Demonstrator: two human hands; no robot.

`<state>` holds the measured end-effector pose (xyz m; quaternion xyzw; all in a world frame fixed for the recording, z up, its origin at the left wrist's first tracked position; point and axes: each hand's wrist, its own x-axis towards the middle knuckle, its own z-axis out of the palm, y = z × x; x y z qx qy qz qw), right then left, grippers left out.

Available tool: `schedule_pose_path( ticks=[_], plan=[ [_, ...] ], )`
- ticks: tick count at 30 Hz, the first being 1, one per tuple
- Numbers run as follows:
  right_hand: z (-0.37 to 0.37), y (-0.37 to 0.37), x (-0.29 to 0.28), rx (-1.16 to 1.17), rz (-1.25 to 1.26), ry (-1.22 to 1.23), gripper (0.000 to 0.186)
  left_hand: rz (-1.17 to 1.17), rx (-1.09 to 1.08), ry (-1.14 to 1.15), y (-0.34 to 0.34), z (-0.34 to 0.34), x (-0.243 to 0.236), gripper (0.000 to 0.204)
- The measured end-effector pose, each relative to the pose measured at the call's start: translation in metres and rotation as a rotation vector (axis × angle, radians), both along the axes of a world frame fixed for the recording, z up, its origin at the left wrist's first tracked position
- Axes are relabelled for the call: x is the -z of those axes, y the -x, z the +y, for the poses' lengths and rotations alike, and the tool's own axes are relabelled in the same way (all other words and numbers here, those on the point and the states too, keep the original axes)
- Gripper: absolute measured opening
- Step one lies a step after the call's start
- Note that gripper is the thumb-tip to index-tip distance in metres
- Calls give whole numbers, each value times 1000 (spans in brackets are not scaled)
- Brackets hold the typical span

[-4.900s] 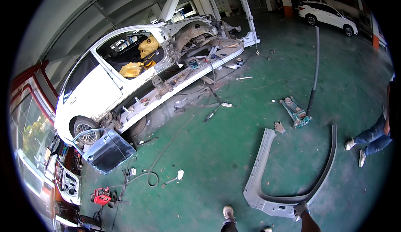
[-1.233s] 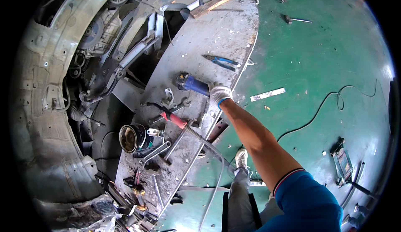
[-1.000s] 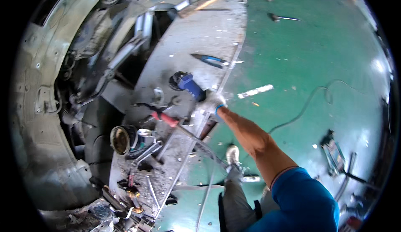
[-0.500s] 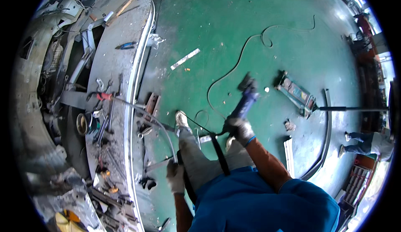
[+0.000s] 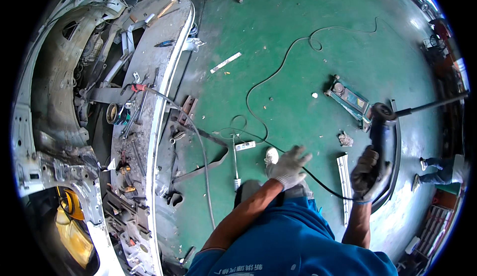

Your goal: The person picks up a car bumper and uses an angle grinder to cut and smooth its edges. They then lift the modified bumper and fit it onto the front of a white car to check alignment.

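My right hand (image 5: 368,175), in a dark worn glove, grips the body of a dark blue angle grinder (image 5: 380,127) whose disc end points away from me. Its black cable (image 5: 318,182) runs past my knee and loops across the green floor (image 5: 278,37). My left hand (image 5: 290,164), in a white knit glove, hovers with fingers spread above my shoe (image 5: 271,155), holding nothing. Both arms come out of blue sleeves at the bottom of the view.
A stripped white car body (image 5: 54,102) lies along the left, its sill (image 5: 144,127) strewn with hand tools. A floor jack (image 5: 350,99), a power strip (image 5: 245,146), metal strips and a curved trim piece (image 5: 395,176) lie around. Another person's legs (image 5: 437,169) stand at the right.
The grinder moved from the car sill out over the floor in my right hand and swung right. My left hand rose from beside my leg and spread open.
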<state>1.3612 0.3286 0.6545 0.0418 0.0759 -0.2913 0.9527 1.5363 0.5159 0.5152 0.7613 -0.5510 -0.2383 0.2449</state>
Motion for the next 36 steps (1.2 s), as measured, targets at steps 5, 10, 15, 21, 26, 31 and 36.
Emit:
schedule_pose_path(
  ticks=[5, 10, 15, 21, 26, 31, 36],
  plan=[
    [13, 139, -76, 141, -84, 442, 74, -67, 108, -203, 89, 37, 49, 32],
    [43, 270, -117, 448, 331, 930, 78, 45, -218, -265, 172, 159, 101, 35],
    [85, 365, -130, 302, 57, 866, 82, 283, -178, -253, 329, 181, 14, 49],
    [154, 460, -86, 213, 199, 679, 82, 471, 224, -150, 458, 171, -39, 49],
    [183, 532, -45, -13, 86, 265, 73, 355, 262, -280, 533, 192, -46, 43],
    [200, 603, 37, -295, 114, 97, 67, 129, -182, -603, 518, 230, 11, 51],
    [281, 588, 59, -762, -384, -158, 72, 1283, -629, 383, 578, 250, -93, 81]
  ],
)
